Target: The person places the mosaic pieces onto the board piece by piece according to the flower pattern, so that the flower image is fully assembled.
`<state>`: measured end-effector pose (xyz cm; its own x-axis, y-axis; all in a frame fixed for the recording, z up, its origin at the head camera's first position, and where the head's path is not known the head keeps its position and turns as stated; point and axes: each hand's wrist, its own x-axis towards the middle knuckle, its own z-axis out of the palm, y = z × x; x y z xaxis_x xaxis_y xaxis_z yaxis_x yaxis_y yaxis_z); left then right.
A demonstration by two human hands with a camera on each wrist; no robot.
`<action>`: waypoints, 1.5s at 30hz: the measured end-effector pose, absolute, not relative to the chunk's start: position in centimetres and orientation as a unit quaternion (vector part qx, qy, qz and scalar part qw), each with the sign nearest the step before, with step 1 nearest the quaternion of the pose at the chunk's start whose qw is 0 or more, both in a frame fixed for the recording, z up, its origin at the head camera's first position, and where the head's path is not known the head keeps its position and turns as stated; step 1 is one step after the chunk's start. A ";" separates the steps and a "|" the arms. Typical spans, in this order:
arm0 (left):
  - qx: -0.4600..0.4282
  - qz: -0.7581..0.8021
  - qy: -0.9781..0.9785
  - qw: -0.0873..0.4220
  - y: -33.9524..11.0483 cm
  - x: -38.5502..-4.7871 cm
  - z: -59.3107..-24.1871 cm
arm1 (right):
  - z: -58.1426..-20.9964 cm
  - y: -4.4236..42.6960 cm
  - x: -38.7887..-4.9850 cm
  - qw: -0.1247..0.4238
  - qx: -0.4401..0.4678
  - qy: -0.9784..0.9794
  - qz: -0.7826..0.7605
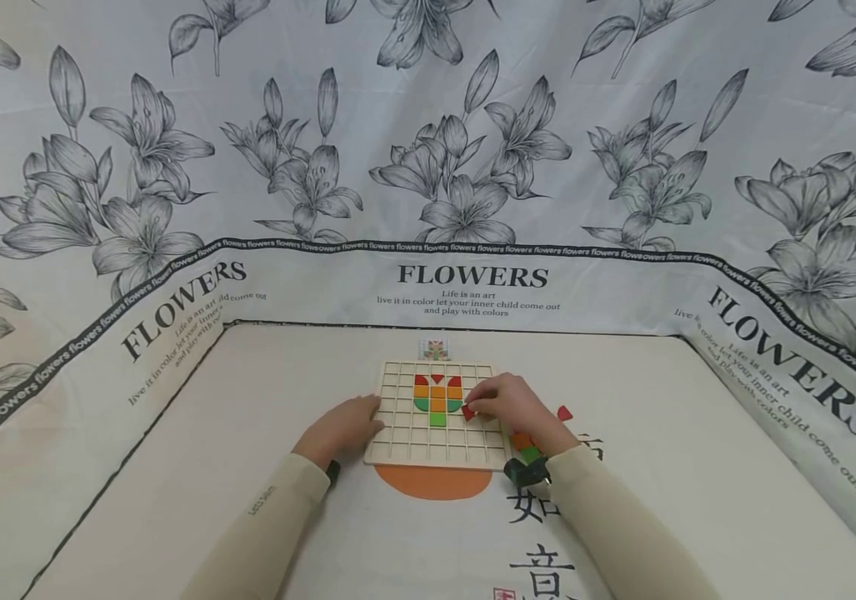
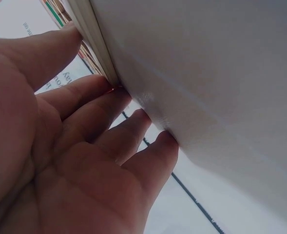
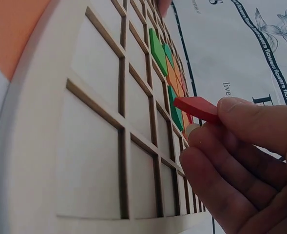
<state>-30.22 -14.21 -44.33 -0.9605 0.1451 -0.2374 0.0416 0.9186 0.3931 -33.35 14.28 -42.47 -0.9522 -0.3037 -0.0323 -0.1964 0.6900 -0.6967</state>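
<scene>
A wooden grid board [image 1: 405, 447] lies on the table, with red, orange and green tiles set in its cells like a tulip. My right hand [image 1: 508, 402] pinches a red tile [image 3: 198, 107] between thumb and fingers. In the right wrist view this tile is just over the grid, near a dark green tile [image 3: 175, 108]; whether it touches the board I cannot tell. With its fingertips my left hand [image 1: 341, 427] touches the board's left edge, fingers only slightly bent in the left wrist view.
A small picture card [image 1: 436, 349] lies behind the board. Several loose tiles [image 1: 529, 454] are at the board's right, partly hidden by my right wrist, and a red tile [image 1: 564, 413] lies beyond them. A flower-printed curtain [image 1: 473, 287] surrounds the table.
</scene>
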 end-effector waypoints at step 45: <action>0.049 0.201 0.970 0.129 -14.3 -30.0 -44.3 | -42.4 10.4 -33.3 0.073 -0.186 0.948 -0.248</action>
